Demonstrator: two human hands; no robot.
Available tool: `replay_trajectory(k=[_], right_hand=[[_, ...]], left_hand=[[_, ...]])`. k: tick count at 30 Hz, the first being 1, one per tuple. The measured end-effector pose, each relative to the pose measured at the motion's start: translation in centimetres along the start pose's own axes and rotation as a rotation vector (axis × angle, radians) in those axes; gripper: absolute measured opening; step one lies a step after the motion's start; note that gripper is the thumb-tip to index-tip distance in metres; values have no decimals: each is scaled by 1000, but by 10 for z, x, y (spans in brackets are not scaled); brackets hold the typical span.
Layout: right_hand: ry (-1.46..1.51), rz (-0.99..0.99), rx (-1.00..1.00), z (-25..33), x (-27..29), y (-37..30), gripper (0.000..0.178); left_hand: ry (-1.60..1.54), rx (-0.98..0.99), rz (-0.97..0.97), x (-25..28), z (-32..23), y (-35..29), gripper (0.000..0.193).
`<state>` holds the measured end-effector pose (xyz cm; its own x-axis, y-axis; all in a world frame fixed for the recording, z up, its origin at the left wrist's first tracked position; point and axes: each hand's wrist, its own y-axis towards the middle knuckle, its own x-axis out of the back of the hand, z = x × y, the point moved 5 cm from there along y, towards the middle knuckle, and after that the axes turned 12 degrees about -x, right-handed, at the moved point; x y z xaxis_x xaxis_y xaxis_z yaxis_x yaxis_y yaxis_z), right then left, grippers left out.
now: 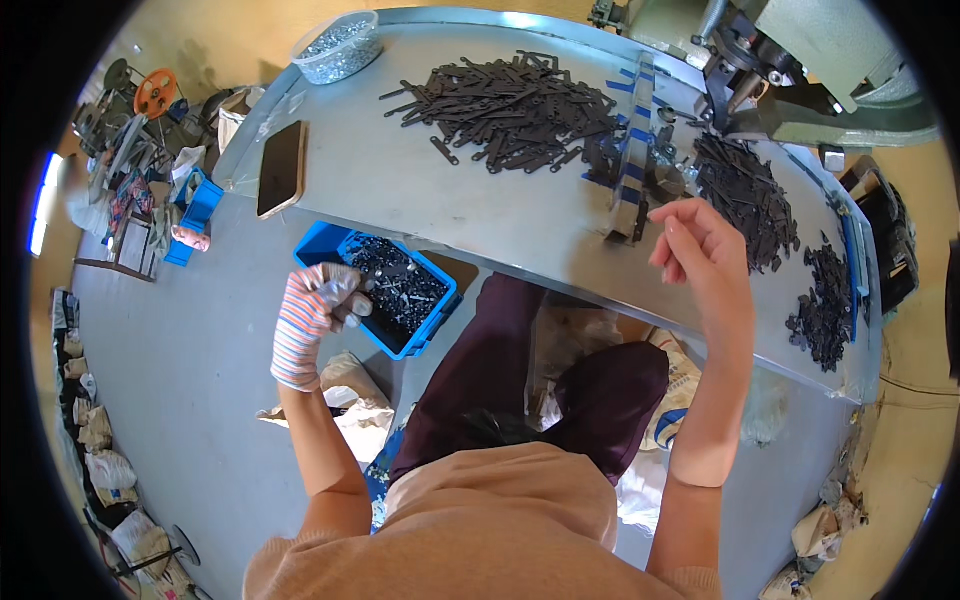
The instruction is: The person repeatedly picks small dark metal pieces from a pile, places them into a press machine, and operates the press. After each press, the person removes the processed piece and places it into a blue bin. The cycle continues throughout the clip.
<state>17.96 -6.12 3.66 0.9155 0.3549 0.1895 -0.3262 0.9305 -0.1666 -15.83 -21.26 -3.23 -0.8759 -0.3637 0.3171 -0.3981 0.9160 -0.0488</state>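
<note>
My left hand (325,297), in a striped glove with grey fingertips, hangs above the near edge of a blue bin (437,322). Its fingers are curled together, and whatever they hold is hidden. Small black and silvery parts (400,290) fill the bin. Over the table's front edge, my bare right hand (703,240) is open, its fingers loosely bent and apart with nothing seen in them. Just left of its fingertips stands a metal bar with blue bands (634,150). Beyond it lies a heap of flat black strips (740,190).
A large heap of black strips (510,110) covers the table's (390,190) middle. A phone (282,170) and a clear tub of small metal pieces (338,50) lie left. A press machine (800,70) stands far right, a smaller black pile (828,310) nearer. Bags (350,400) sit below.
</note>
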Motion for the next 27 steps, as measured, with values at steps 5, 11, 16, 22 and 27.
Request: replay_trajectory(k=[5, 11, 16, 22, 27], right_hand=[[-9, 37, 4, 6, -10, -1, 14], [-67, 49, -66, 5, -11, -6, 14], [-75, -12, 11, 4, 2, -1, 14], [-565, -697, 114, -10, 92, 17, 13], [-906, -665, 119, -29, 125, 45, 27]], left_hand=[[600, -212, -302, 19, 42, 14, 25], [429, -183, -287, -12, -6, 20, 20], [798, -817, -147, -98, -107, 69, 29], [1307, -560, 100, -157, -131, 153, 35], [1333, -686, -12, -160, -131, 163, 22]])
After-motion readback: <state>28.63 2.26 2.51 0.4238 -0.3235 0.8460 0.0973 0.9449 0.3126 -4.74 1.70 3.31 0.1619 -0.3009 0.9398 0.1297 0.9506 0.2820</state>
